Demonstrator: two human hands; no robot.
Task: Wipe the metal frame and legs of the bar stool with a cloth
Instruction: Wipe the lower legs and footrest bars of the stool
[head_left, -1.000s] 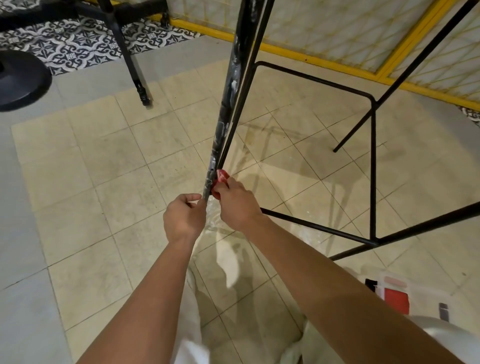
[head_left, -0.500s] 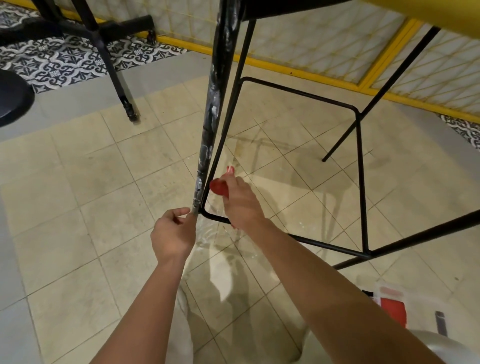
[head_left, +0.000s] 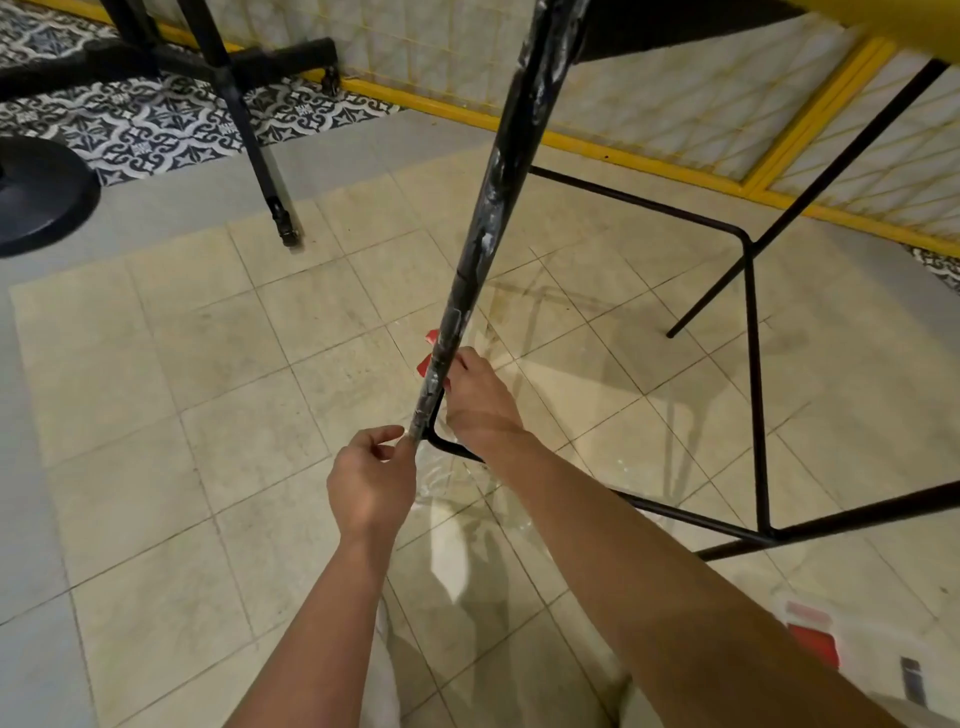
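The bar stool's near black leg (head_left: 491, 208) runs down from the top middle, its surface streaked with pale film. My left hand (head_left: 371, 480) pinches the leg low down, where the thin footrest bar (head_left: 691, 517) joins it. My right hand (head_left: 480, 397) sits just behind the leg and holds a red cloth (head_left: 427, 364) against it; most of the cloth is hidden by the leg and my fingers. The stool's other legs (head_left: 800, 208) and the footrest frame spread to the right. A strip of its yellow seat (head_left: 883, 23) shows at the top right.
A black table base with a castor foot (head_left: 288, 236) stands at the upper left, beside a round black base (head_left: 36, 197). A yellow-framed mesh partition (head_left: 649, 156) runs along the back. A red and white package (head_left: 815, 642) lies at the lower right on the beige tiles.
My right hand has moved the red cloth from the right side of the leg to behind it, a little higher. My left hand keeps its pinch low on the leg. The view tilted up slightly.
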